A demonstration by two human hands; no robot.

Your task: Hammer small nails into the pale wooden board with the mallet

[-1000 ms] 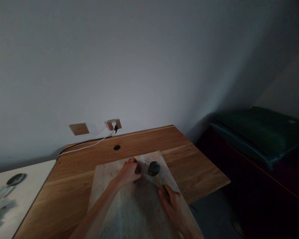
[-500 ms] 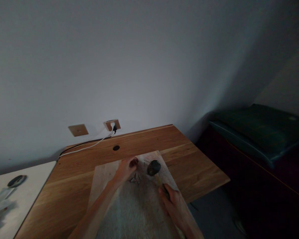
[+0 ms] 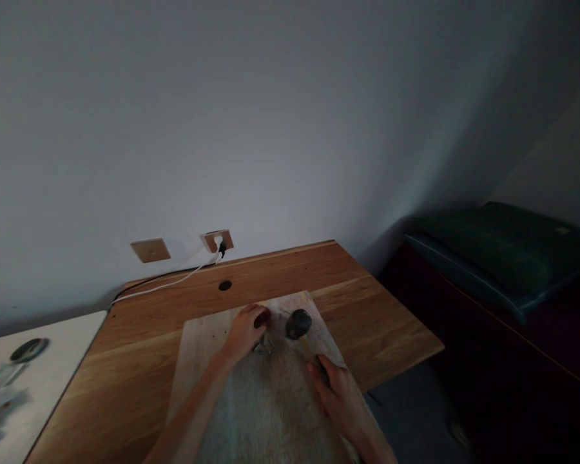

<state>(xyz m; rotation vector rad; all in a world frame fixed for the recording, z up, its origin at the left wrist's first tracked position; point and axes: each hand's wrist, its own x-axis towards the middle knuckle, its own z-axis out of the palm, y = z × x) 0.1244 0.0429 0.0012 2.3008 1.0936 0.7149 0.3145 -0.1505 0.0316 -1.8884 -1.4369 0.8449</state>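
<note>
Now, at the lower centre of the frame, the right hand [image 3: 336,386] is grasping a dark-headed mallet [image 3: 298,324] by its handle [image 3: 309,350], over a pale board [image 3: 265,406]. To the left of it, the left hand [image 3: 244,332] is curled, but I cannot tell whether it holds something. Small shiny pieces [image 3: 263,347] lie just beside this hand

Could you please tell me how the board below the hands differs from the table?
The board is pale and greyish; the table is warm brown. The board is smaller and lies on the table, which extends past it. Both look flat and wooden.
</note>
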